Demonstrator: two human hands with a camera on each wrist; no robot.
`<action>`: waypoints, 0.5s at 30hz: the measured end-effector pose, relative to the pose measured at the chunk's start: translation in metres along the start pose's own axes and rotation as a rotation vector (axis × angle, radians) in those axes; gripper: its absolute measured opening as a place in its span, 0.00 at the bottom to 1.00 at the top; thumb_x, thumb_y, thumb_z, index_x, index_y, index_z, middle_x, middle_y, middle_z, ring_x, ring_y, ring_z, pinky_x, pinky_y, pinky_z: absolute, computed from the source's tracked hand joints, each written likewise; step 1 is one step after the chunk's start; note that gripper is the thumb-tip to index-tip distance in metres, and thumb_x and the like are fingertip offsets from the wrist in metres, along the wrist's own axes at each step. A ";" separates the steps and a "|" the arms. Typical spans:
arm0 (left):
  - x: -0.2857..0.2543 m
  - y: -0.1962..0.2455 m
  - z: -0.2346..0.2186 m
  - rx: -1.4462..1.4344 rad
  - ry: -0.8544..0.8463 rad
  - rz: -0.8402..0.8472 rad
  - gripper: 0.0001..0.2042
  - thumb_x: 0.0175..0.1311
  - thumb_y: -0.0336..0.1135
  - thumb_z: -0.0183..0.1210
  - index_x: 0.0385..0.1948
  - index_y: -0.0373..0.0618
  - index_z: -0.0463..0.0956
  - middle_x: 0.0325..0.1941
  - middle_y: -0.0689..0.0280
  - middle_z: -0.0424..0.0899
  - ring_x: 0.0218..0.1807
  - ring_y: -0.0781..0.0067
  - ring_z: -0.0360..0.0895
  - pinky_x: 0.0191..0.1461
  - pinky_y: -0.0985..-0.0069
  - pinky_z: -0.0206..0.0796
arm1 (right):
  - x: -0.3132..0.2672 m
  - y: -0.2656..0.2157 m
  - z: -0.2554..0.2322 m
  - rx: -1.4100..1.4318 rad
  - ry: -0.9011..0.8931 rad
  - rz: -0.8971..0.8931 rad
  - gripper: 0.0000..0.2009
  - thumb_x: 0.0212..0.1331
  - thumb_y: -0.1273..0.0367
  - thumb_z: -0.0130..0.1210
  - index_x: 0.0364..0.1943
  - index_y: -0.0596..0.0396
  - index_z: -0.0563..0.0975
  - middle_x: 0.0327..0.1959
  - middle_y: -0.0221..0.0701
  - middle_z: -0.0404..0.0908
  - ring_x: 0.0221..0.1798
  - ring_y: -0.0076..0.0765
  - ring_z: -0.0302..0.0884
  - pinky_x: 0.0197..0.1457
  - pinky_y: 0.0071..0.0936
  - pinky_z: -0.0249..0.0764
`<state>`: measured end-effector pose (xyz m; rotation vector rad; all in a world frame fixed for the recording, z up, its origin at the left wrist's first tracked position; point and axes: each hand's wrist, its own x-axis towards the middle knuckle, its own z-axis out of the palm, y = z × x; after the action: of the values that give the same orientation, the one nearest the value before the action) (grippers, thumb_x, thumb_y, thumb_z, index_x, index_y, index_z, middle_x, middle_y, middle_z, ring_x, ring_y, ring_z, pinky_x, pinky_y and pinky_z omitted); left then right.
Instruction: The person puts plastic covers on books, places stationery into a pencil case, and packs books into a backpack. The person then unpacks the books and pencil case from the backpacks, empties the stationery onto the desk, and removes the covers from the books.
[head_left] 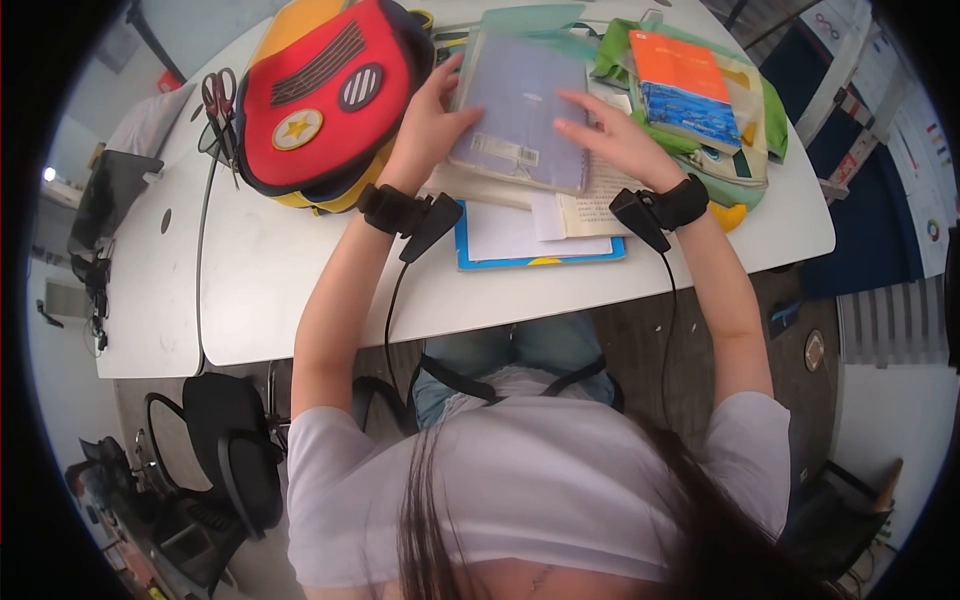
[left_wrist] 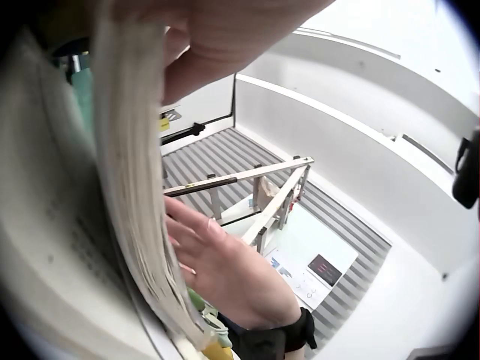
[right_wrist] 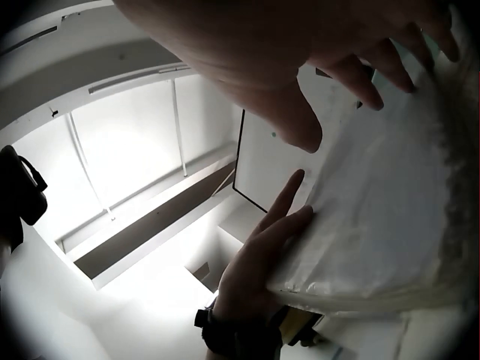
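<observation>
A notebook with a pale purple, see-through cover (head_left: 525, 95) and a barcode lies on a pile of books and papers in the head view. At its left edge is my left hand (head_left: 430, 130), thumb over the cover and fingers extended along the side. My right hand (head_left: 620, 145) has its fingers spread out over the right edge, where a spiral binding shows. The right wrist view shows the right fingers reaching across the cover (right_wrist: 375, 202). Thick page edges (left_wrist: 139, 165) stand close to the left wrist camera. Beyond the notebook is a teal folder (head_left: 530, 18).
A red backpack (head_left: 320, 95) stands at left, scissors (head_left: 218, 95) beside it. On the right, an orange and blue book (head_left: 685, 90) lies on a green bag (head_left: 775, 125). Nearer me are printed pages (head_left: 600, 205) and a blue-edged folder (head_left: 465, 250) by the table edge.
</observation>
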<state>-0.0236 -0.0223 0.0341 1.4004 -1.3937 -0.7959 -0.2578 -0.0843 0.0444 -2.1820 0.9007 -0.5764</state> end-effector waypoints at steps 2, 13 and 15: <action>-0.005 0.030 0.007 -0.188 0.021 0.140 0.33 0.52 0.25 0.55 0.63 0.46 0.52 0.58 0.55 0.65 0.56 0.68 0.66 0.57 0.76 0.60 | -0.004 -0.014 -0.011 0.169 -0.063 0.094 0.26 0.57 0.53 0.49 0.56 0.53 0.65 0.57 0.33 0.65 0.56 0.31 0.64 0.58 0.29 0.60; 0.005 0.069 0.054 -0.018 -0.610 0.347 0.27 0.63 0.41 0.50 0.61 0.40 0.54 0.63 0.62 0.60 0.61 0.72 0.61 0.63 0.74 0.52 | -0.003 -0.025 -0.077 0.813 0.056 0.258 0.18 0.52 0.59 0.54 0.41 0.58 0.72 0.34 0.31 0.75 0.35 0.25 0.74 0.39 0.22 0.72; 0.006 0.054 0.048 -0.029 -0.523 0.244 0.27 0.62 0.42 0.49 0.61 0.40 0.55 0.62 0.60 0.61 0.61 0.71 0.61 0.63 0.74 0.52 | -0.008 -0.010 -0.094 0.693 0.084 0.308 0.14 0.54 0.67 0.51 0.40 0.62 0.71 0.34 0.33 0.75 0.34 0.25 0.74 0.36 0.22 0.74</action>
<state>-0.0858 -0.0302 0.0708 1.0060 -1.8991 -1.0588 -0.3167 -0.1137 0.1128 -1.3800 0.8896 -0.7013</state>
